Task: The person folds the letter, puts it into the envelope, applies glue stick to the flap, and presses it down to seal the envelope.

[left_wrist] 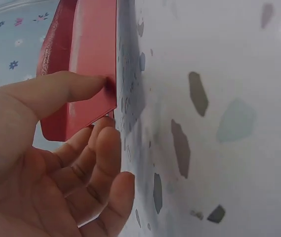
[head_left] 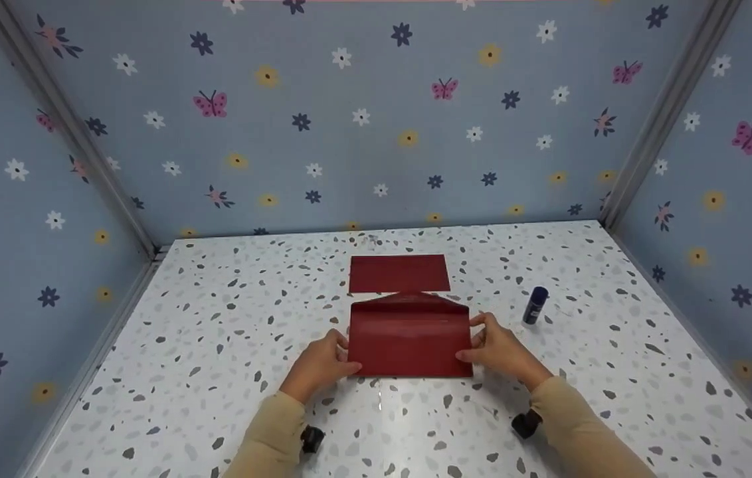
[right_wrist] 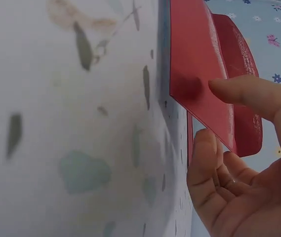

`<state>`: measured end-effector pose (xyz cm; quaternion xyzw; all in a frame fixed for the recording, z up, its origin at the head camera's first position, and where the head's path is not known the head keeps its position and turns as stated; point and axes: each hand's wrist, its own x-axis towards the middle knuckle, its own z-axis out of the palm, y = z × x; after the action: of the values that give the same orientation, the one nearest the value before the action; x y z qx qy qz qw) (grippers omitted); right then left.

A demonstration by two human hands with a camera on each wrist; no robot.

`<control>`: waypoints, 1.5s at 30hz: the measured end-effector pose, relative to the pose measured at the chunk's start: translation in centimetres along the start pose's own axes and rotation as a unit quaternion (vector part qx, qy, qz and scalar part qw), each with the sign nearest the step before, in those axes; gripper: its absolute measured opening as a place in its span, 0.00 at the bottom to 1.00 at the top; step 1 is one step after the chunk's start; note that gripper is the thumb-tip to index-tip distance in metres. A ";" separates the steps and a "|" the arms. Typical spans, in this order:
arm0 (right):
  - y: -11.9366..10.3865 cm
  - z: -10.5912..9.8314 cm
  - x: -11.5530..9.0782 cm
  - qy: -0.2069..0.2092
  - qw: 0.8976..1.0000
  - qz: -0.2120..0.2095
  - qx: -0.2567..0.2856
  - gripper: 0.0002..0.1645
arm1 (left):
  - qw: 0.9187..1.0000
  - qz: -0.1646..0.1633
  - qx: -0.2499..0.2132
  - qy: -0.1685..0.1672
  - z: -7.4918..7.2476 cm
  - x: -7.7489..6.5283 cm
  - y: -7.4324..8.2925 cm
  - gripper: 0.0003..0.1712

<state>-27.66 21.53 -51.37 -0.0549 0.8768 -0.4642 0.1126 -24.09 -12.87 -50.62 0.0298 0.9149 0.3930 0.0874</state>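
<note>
A red paper envelope, its top flap raised, is held between both hands just above the table. At its left edge my left hand pinches it, thumb on the front face and fingers behind. My right hand has the right edge likewise, with the thumb over the front. The wrist views show whitish streaks along the fold and flap edge of the envelope. In the right wrist view the lower corner of the envelope tilts away from the tabletop.
Beyond the envelope lies a flat red paper rectangle. A dark blue glue stick is to the right of the right hand. The speckled white table is enclosed by blue flowered panels at the back and both sides.
</note>
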 end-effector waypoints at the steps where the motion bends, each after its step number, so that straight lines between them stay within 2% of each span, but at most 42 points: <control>1: 0.0 0.1 0.1 -0.004 1.000 0.005 -0.009 0.39 | 1.000 -0.005 0.002 -0.004 0.1 0.0 0.0 0.21; 9: 0.0 0.7 1.0 -0.003 0.998 0.006 -0.064 0.39 | 0.999 -0.031 0.021 -0.010 0.5 0.5 0.1 0.20; 14: 0.0 0.8 1.5 -0.011 0.997 0.012 -0.070 0.39 | 0.998 -0.043 0.033 -0.010 0.6 0.8 0.0 0.20; 19: 0.1 0.9 1.8 -0.032 0.996 -0.003 -0.083 0.38 | 0.999 -0.031 0.042 0.000 0.8 0.8 0.1 0.22; 22: -0.1 1.0 1.8 -0.044 0.993 -0.019 -0.108 0.37 | 0.998 -0.005 0.059 0.011 1.0 0.7 0.2 0.23; 27: -0.4 1.0 1.8 -0.044 0.989 -0.022 -0.141 0.38 | 0.992 0.074 0.102 0.023 1.6 0.5 0.5 0.17; 30: -0.4 1.1 1.7 -0.046 0.990 -0.015 -0.131 0.38 | 0.985 0.131 0.114 0.019 2.0 0.4 0.6 0.15; 34: -0.3 1.0 1.6 -0.044 0.991 -0.016 -0.129 0.39 | 0.968 0.206 0.142 0.004 2.4 0.4 0.8 0.24; 38: -0.3 0.9 1.7 -0.045 0.989 -0.018 -0.136 0.39 | 0.957 0.230 0.178 -0.016 2.8 0.3 1.1 0.26; 45: -0.9 -0.1 0.9 -0.047 0.989 -0.024 -0.140 0.35 | 0.947 0.243 0.209 -0.021 2.7 0.0 1.5 0.20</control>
<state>-28.53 20.92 -50.69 -0.1126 0.9255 -0.3360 0.1340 -23.67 -9.90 -51.33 0.2776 0.9394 0.2012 0.0003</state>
